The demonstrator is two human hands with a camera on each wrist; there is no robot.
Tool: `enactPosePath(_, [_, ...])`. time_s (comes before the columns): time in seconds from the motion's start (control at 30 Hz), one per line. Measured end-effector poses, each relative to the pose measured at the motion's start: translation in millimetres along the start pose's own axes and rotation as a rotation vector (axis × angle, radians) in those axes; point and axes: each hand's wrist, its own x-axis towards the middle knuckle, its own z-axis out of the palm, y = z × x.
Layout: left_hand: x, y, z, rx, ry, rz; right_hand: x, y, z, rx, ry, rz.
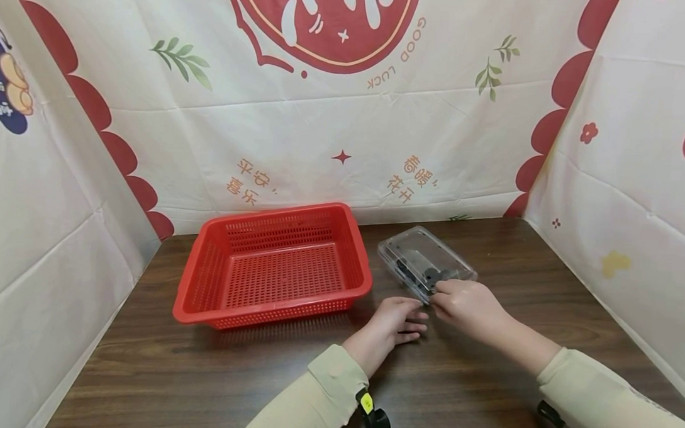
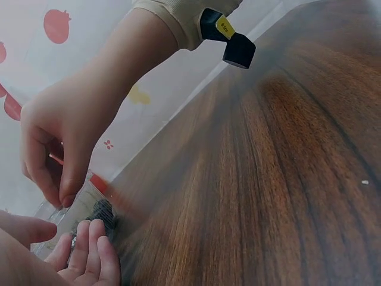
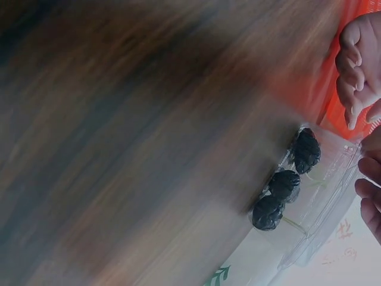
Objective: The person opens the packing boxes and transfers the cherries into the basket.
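A clear plastic clamshell box [image 1: 417, 248], lid down, lies tilted on the table right of the basket. Several dark, wrinkled round pieces [image 3: 284, 186] sit inside along one side; thin pale green stems show near them in the right wrist view. My right hand [image 1: 466, 303] pinches the box's near edge between thumb and fingertips, as the left wrist view shows. At the near corner, my left hand [image 1: 392, 319] lies with loose, spread fingers [image 2: 92, 256] and its thumb apart. Whether that thumb touches the box I cannot tell.
A red perforated plastic basket [image 1: 357, 252] stands left of the box on the dark wood table [image 1: 246, 381]. Printed white cloth [image 1: 334, 132] hangs behind the table and along both sides. Each sleeve carries a black wrist device [image 1: 375, 420].
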Motion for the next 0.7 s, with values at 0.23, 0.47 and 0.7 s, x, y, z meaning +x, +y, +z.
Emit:
enactPosePath(0.23, [-1.1, 0.0, -0.3, 0.003, -0.014, 0.014, 6, -5, 1, 0.011, 0.018, -0.016])
enactPosePath(0.47, [-1.1, -0.9, 0.5, -0.004, -0.011, 0.02, 9, -10, 4, 0.017, 0.031, -0.023])
enactPosePath(0.7, [-1.6, -1.3, -1.5, -0.004, 0.003, 0.033, 12, -14, 7, 0.003, 0.026, -0.006])
